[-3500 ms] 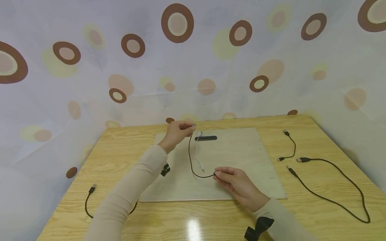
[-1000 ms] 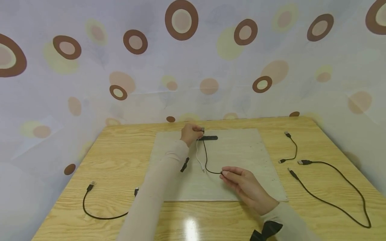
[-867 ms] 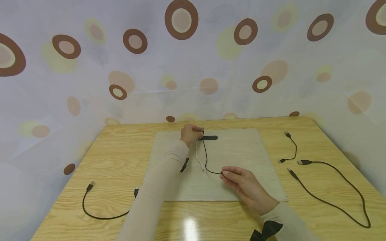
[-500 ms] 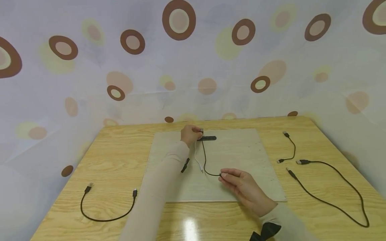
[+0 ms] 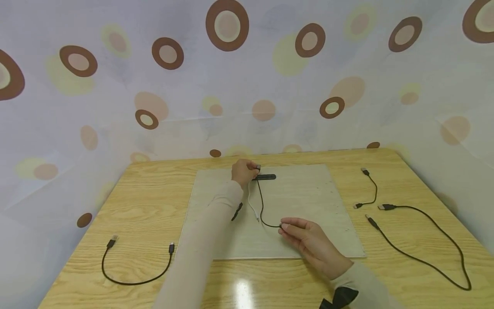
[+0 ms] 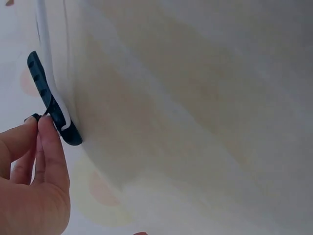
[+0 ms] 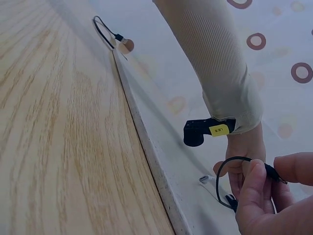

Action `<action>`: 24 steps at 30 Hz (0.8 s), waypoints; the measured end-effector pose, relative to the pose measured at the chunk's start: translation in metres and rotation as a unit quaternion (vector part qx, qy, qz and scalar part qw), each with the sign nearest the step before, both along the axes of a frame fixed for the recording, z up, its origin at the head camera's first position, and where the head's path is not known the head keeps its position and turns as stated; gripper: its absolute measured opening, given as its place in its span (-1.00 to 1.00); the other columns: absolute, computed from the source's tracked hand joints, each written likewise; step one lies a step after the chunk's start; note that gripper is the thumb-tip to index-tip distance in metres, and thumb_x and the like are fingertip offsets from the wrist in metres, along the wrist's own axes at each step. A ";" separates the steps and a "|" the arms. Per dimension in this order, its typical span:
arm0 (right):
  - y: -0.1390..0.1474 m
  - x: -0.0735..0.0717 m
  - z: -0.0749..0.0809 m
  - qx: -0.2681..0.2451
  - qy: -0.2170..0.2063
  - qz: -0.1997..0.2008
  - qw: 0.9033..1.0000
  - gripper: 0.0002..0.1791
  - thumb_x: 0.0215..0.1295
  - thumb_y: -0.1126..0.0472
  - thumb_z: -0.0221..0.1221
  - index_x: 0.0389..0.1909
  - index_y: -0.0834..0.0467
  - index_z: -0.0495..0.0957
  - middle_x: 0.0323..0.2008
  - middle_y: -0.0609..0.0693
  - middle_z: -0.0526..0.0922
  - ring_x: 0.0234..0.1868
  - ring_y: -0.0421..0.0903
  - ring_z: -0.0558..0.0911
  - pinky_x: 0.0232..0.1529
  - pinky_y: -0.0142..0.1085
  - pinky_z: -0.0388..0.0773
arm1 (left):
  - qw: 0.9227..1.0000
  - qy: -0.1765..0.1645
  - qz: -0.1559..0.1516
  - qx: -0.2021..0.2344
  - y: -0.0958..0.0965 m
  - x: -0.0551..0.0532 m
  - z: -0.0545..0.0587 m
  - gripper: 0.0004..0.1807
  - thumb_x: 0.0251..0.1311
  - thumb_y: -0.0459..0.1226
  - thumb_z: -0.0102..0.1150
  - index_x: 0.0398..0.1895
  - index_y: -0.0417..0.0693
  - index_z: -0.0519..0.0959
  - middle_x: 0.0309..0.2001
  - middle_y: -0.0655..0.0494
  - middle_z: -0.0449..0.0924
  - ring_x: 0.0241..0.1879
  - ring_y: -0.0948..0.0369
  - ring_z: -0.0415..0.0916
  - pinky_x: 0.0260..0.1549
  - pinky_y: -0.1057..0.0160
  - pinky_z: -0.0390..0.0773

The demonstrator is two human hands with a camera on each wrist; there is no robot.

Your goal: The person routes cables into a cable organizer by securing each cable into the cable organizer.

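A thin black USB cable (image 5: 262,206) runs between the two hands. My left hand (image 5: 243,172) pinches it just below its USB plug (image 5: 258,167), at the left end of a black cable holder strip (image 5: 267,177). In the left wrist view, notches line the strip (image 6: 43,88), and a white cable (image 6: 58,100) reaches its near end. Whether the black cable sits in a notch I cannot tell. Between thumb and fingers, my right hand (image 5: 314,246) pinches the cable's other plug (image 7: 271,171), low over the board. The white cable (image 5: 251,201) lies left of the black one.
The strip lies at the back of a pale board (image 5: 308,206) on a wooden table (image 5: 150,201). A black USB cable (image 5: 133,283) lies on the left. On the right are a short black cable (image 5: 376,189) and a longer one (image 5: 444,234). A patterned cloth (image 5: 262,86) hangs behind.
Since the earliest frame, my left hand has moved right and lowered the cable's plug end to the strip's left end. My right hand has shifted slightly right. Over the last second both hands stay nearly still.
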State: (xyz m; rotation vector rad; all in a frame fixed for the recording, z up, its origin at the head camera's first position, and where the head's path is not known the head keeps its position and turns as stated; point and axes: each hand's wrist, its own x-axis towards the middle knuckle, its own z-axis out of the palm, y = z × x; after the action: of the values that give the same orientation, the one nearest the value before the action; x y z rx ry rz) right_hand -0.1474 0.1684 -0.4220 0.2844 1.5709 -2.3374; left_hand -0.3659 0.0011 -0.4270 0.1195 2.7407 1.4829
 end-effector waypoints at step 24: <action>-0.002 -0.001 0.000 0.011 0.005 0.008 1.000 -0.56 0.32 0.36 0.16 0.15 0.47 0.35 0.01 0.17 0.55 0.00 -0.09 0.62 0.10 -0.29 0.52 | 0.995 0.053 0.020 -0.087 0.006 0.001 -0.002 -0.85 0.11 -0.34 0.35 -0.24 -0.15 0.74 -0.34 -0.01 0.71 -0.29 0.08 0.61 -0.27 0.18 0.59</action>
State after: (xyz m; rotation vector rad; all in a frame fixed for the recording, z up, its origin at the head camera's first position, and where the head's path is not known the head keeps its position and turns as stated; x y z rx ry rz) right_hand -0.1485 0.1665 -0.4222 0.2657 1.5980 -2.3148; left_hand -0.3654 0.0070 -0.4292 0.1442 2.9575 1.2732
